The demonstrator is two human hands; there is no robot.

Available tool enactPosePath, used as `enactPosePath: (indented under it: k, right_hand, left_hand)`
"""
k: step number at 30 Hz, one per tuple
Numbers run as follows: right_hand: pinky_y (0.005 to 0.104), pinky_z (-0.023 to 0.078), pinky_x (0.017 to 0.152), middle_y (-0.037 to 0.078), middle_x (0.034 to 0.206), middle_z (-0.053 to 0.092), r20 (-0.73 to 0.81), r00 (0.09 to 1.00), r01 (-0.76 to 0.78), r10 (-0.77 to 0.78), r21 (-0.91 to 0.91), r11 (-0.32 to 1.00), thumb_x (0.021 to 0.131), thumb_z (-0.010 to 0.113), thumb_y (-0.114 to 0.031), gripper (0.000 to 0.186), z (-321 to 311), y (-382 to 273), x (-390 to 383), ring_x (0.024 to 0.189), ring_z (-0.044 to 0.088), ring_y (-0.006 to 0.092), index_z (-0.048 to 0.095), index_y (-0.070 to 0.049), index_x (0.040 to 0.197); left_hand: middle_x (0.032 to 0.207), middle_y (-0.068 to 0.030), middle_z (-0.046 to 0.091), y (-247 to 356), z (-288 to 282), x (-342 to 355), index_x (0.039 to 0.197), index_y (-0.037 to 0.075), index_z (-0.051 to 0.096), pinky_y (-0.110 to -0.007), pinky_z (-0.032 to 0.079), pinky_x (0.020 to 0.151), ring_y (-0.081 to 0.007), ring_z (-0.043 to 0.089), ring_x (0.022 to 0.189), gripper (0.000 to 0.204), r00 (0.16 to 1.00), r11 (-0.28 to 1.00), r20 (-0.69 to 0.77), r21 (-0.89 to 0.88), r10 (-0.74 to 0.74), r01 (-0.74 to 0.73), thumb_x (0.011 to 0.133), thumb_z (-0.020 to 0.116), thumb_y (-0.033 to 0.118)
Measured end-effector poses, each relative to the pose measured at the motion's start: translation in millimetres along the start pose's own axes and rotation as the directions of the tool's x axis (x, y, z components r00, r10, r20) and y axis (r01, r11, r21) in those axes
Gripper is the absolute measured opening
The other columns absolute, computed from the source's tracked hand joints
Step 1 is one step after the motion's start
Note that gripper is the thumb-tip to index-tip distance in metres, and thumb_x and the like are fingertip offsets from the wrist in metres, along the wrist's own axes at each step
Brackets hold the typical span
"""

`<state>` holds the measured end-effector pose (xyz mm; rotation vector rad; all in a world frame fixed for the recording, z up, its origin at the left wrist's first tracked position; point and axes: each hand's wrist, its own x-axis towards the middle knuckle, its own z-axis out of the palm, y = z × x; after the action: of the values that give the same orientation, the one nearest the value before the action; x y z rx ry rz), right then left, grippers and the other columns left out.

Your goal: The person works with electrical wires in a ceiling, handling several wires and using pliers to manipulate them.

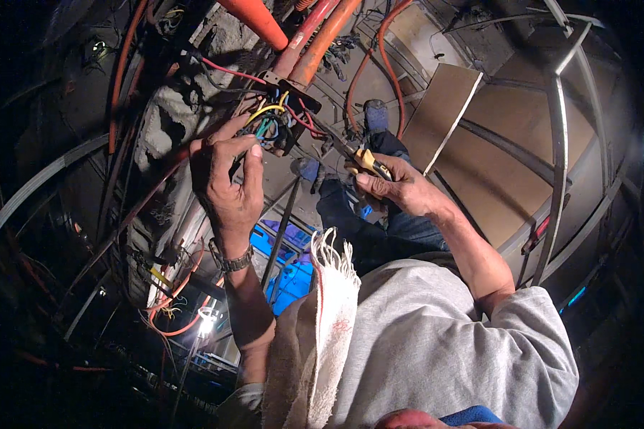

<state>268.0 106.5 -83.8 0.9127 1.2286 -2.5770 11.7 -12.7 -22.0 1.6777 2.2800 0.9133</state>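
Observation:
My left hand (230, 175), a watch on its wrist, is closed at the bundle of coloured wires (266, 127), thumb and fingertips pinching at the green and blue ones. These wires spill from a dark open electrical box (304, 100) where orange and red conduits end. In my right hand (401, 184) is a pair of pliers (367, 161) with yellow and black handles. Its narrow metal end points up and left toward the box, near a red wire (308, 123). Whether the jaws touch any wire I cannot make out.
Thick orange conduits (325, 43) run along a rough concrete beam (172, 118) on the left. Metal framing (559, 136) and brown boards (440, 107) stand at right. Blue objects (290, 282) lie far below. A light-coloured cloth (329, 314) hangs in front of me.

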Motion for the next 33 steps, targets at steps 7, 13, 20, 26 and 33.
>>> enactPosePath:
  k: [7, 13, 20, 26, 33]
  right_hand:
    - [0.025, 0.041, 0.056, -0.003, 0.077, 0.05, 0.003, 1.0, 0.011, -0.011, -0.003, 1.0, 0.098, 0.063, -0.04, 0.034, 3, 1, 1, 0.065, 0.049, 0.008, 0.055, -0.006, 0.098]
    - [0.023, 0.037, 0.057, -0.005, 0.077, 0.052, 0.015, 0.999, 0.038, -0.038, 0.029, 0.999, 0.099, 0.064, -0.037, 0.032, 10, -1, 0, 0.066, 0.045, 0.005, 0.057, -0.007, 0.102]
    - [0.0276, 0.042, 0.057, -0.002, 0.075, 0.048, 0.03, 0.999, 0.035, -0.034, -0.043, 0.998, 0.097, 0.063, -0.044, 0.038, 12, -6, -1, 0.064, 0.048, 0.0093, 0.053, -0.007, 0.095]
    - [0.0281, 0.043, 0.057, -0.002, 0.075, 0.048, 0.011, 0.999, 0.042, -0.042, -0.049, 0.998, 0.098, 0.063, -0.043, 0.037, 6, -1, 1, 0.064, 0.049, 0.0096, 0.053, -0.007, 0.094]
    - [0.028, 0.043, 0.057, -0.002, 0.074, 0.048, 0.047, 0.997, 0.066, -0.064, -0.045, 0.997, 0.099, 0.062, -0.041, 0.035, 8, -10, -1, 0.065, 0.05, 0.0098, 0.053, -0.007, 0.095]
  left_hand:
    - [0.113, -0.0135, 0.069, -1, 7, -5, 0.097, 0.004, 0.061, -0.037, 0.04, 0.095, -0.0257, 0.063, 0.099, 0.009, 0.997, 1.0, -0.073, -0.014, 0.011, -0.012, 0.089, 0.065, 0.003]
    - [0.113, -0.0113, 0.07, 3, 7, -7, 0.098, 0.006, 0.061, -0.039, 0.041, 0.094, -0.0274, 0.062, 0.098, 0.01, 0.994, 1.0, -0.104, 0.025, 0.017, -0.015, 0.089, 0.065, 0.006]
    - [0.115, -0.0156, 0.068, -4, 12, -13, 0.102, 0.002, 0.061, -0.037, 0.046, 0.094, -0.0271, 0.063, 0.105, 0.012, 0.992, 0.997, -0.12, -0.08, -0.027, 0.017, 0.091, 0.065, 0.005]
    - [0.116, -0.0159, 0.067, 2, 13, -14, 0.102, 0.002, 0.061, -0.037, 0.046, 0.095, -0.0272, 0.063, 0.107, 0.013, 0.992, 0.99, -0.091, -0.118, -0.083, 0.072, 0.091, 0.065, 0.007]
    - [0.108, -0.0141, 0.066, 21, 3, -6, 0.102, 0.003, 0.058, -0.039, 0.043, 0.097, -0.0313, 0.061, 0.101, 0.012, 0.997, 0.997, -0.058, 0.049, -0.05, 0.053, 0.093, 0.062, 0.009]
